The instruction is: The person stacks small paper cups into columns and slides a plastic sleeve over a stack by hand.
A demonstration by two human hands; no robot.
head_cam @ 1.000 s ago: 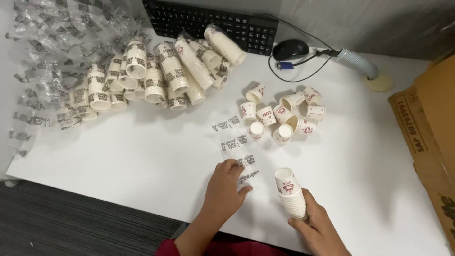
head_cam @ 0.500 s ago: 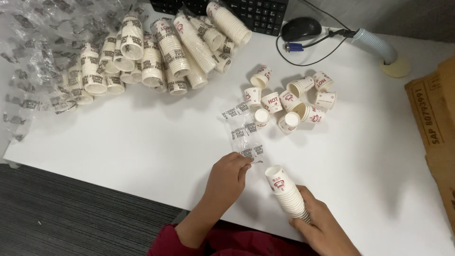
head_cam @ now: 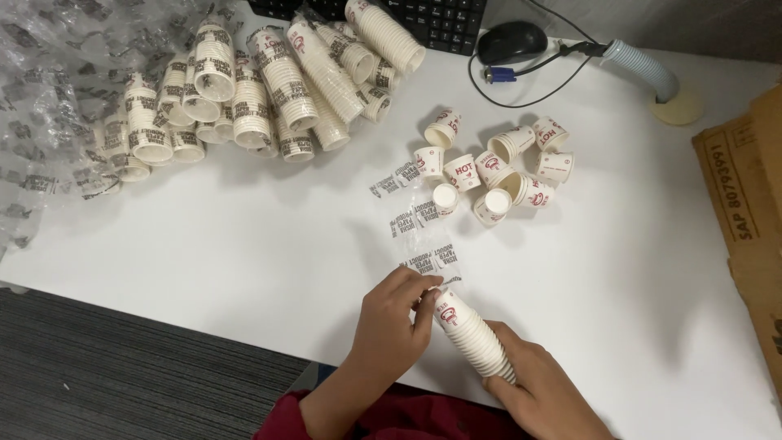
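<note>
Your right hand gripped a nested cup stack at the worktop edge, your left hand pinching its top, while loose cups beyond it remained unstacked.

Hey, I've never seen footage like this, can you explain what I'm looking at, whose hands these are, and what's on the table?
This is one picture from a camera worn on a person's head, looking down at their own bare hands. The right hand holds a nested stack of paper cups; the left hand has its fingers at the top cup. On the white table lie a clear printed plastic sleeve, a cluster of loose cups, many wrapped cup stacks, a keyboard, a mouse and a cardboard box.
</note>
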